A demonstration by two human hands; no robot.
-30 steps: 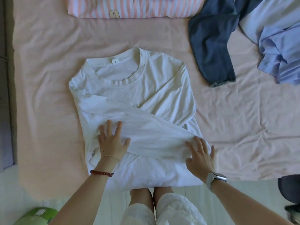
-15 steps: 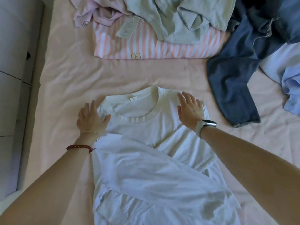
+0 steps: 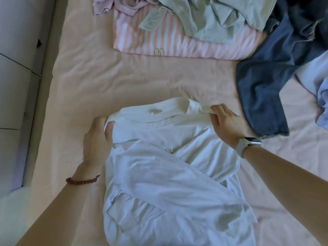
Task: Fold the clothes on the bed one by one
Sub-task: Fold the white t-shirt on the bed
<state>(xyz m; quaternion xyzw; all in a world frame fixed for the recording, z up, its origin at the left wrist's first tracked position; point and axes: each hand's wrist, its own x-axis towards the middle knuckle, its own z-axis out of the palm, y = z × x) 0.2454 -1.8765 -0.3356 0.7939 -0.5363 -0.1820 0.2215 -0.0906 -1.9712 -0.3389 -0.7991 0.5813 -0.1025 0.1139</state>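
A: You're over a bed (image 3: 159, 82) in a pink sheet, grey cabinets at nine o'clock. What's in hand?

B: The white shirt (image 3: 168, 174), at six o'clock and lying nearest you, sleeves crossed over its front. Your left hand (image 3: 97, 137) grips the shoulder corner by the collar; your right hand (image 3: 225, 123) pinches the opposite shoulder.

A: Which step?

B: I'd judge the lengthwise fold: collar end about to come down toward the hem. You'll need both corners lifted together, level, so the sleeves stay tucked.

A: And around it?

B: At twelve o'clock a striped garment (image 3: 177, 45) lies folded under a pale green top (image 3: 213, 16); jeans (image 3: 266, 82) at two o'clock, just beside your right hand; a lilac shirt (image 3: 321, 96) at three. Those look unfolded.
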